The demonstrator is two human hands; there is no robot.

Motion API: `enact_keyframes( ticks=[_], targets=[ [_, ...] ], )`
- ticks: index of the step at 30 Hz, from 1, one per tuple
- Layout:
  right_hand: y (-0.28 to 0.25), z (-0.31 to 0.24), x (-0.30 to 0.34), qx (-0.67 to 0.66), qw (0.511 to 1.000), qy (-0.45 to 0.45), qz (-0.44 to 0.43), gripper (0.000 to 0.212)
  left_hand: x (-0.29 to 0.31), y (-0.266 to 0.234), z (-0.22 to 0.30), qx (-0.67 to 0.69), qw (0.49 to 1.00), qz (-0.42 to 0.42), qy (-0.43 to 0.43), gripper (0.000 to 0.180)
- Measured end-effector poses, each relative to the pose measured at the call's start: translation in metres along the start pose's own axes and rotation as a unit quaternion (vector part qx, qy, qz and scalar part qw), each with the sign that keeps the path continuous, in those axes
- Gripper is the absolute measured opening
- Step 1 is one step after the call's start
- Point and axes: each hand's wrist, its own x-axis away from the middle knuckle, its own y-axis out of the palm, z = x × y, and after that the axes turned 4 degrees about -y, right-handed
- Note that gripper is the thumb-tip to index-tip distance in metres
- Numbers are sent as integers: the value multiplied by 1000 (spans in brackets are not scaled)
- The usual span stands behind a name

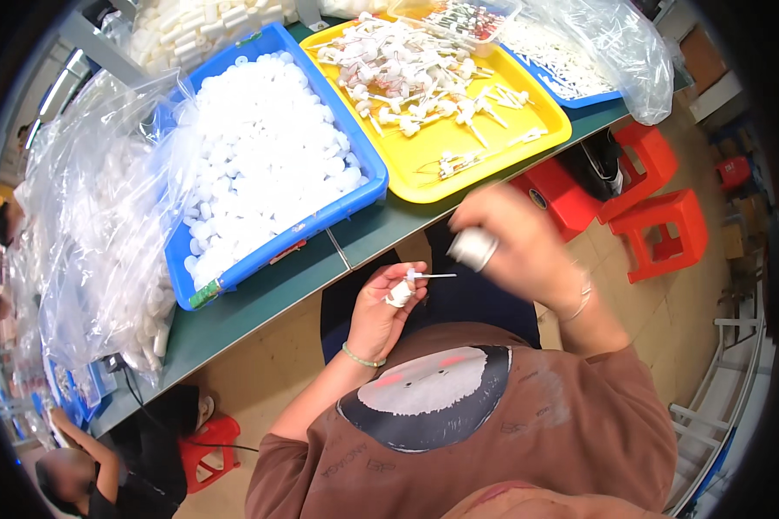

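My left hand (385,307) is in front of the table edge, above my lap. Its thumb and fingers pinch a small white plastic piece with a thin stem (439,275) pointing right. A white wrap (399,294) covers the thumb. To the right, my right hand (515,238) is raised near the yellow tray's front corner, smeared by motion. It too has a white wrap (473,249) on a digit; whether it holds anything is unclear. The yellow tray (407,180) bears a heap of white stemmed pieces (398,65). Left of it, a blue tray (376,183) is full of small white round plastic parts (268,156).
A large clear plastic bag (86,216) lies at the left of the green table (242,320). Another blue tray (590,101) and plastic bag (640,69) are at the far right. Red stools (662,242) stand on the floor. At lower left sits another person (147,458).
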Motion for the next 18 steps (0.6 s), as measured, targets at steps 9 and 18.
enact_keyframes(
  ticks=[9, 18],
  targets=[
    [-73, 116, -63, 281, 943, 141, -110, 11, 2, -3, 1, 71, 997, -34, 25, 22],
    [-72, 120, -70, 301, 942, 110, -95, 6, 2, -6, 3, 76, 996, -28, 31, 23]
  ],
)
